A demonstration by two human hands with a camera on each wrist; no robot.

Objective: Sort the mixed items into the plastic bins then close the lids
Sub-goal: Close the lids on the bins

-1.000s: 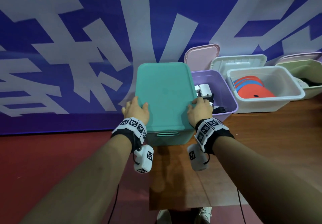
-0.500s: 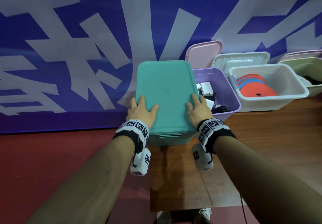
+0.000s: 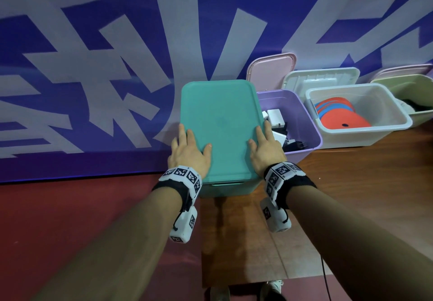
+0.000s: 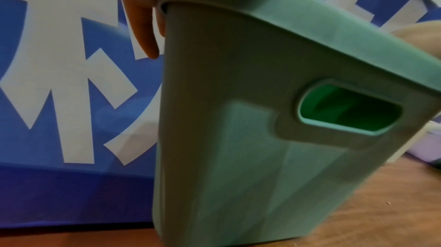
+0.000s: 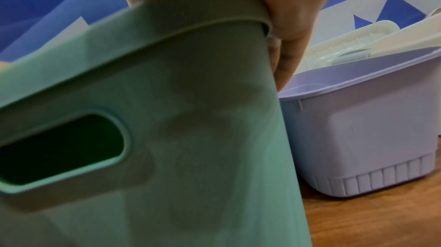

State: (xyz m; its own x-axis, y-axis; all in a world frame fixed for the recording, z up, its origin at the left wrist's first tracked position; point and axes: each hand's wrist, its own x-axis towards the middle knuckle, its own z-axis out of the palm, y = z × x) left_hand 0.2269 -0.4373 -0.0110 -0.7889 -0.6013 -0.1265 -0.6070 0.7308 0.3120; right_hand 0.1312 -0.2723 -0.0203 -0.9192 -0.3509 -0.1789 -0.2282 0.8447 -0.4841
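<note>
Frame centre: left hand [image 3: 188, 154] and right hand [image 3: 266, 152] press flat, fingers extended, on the teal rectangular plastic lid [image 3: 220, 122] closing its bin, while the lilac plastic bin [image 3: 302, 113], white plastic bin [image 3: 365, 134] and pale green plastic bin [image 3: 419, 92] at right remain open.

Bare forearms; black wrist straps [image 3: 295, 184], white marker-tag bands [image 3: 181, 176], white camera blocks [image 3: 184, 227], thin black cables.
</note>
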